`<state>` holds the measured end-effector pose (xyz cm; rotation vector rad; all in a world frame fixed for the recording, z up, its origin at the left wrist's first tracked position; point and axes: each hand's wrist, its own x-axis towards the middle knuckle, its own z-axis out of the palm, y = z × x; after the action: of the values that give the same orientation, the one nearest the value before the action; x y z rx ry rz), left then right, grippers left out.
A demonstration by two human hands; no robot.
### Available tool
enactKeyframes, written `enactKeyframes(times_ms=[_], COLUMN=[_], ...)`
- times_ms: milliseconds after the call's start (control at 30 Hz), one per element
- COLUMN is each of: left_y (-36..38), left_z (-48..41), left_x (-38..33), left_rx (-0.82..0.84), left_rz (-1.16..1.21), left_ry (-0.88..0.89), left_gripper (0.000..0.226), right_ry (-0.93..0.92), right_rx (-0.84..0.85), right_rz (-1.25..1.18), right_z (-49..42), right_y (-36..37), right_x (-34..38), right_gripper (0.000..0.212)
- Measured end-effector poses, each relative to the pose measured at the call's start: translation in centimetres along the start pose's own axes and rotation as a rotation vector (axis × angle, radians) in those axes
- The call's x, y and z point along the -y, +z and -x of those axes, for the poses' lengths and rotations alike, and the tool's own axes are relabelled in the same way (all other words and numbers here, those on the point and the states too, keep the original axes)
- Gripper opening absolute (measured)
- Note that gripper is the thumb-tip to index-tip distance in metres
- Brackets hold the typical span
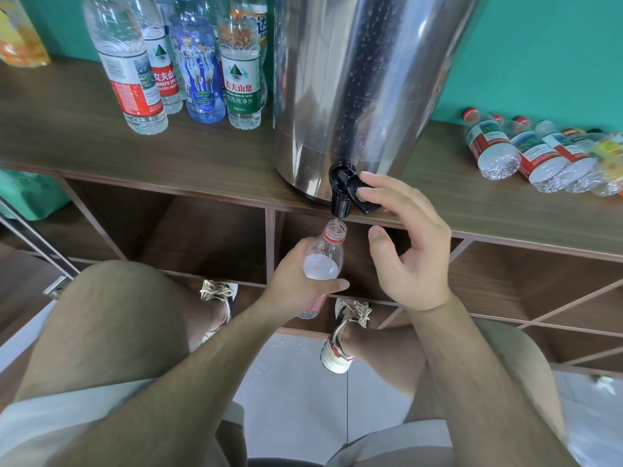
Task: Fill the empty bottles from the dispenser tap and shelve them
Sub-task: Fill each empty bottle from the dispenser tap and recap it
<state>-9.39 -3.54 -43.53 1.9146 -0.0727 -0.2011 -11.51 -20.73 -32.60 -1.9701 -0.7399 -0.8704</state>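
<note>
A steel dispenser (357,82) stands on the wooden shelf top (209,153), its black tap (344,193) over the front edge. My left hand (300,281) grips a clear bottle with a red neck ring (325,254) upright, its open mouth right under the spout. A thin stream of water runs into it. My right hand (404,244) presses the tap's black lever (365,197) with its fingertips, thumb free below.
Several upright bottles (188,62) stand on the shelf top left of the dispenser. Several bottles (539,156) lie on their sides at the right. Open wooden compartments (202,237) lie below the top. My knees and shoes are on the tiled floor.
</note>
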Motion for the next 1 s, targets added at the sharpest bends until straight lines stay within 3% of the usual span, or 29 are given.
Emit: enactKeyframes(times_ms=[1000], left_y=[-0.03], left_z=[-0.07], left_x=[-0.06], left_rx=[0.005], left_rz=[-0.004], left_ry=[-0.005], left_gripper=[0.082], right_ry=[-0.003], right_rx=[0.006], right_rz=[0.001], right_z=[-0.03], right_y=[-0.09], right_x=[0.16], right_gripper=[0.048])
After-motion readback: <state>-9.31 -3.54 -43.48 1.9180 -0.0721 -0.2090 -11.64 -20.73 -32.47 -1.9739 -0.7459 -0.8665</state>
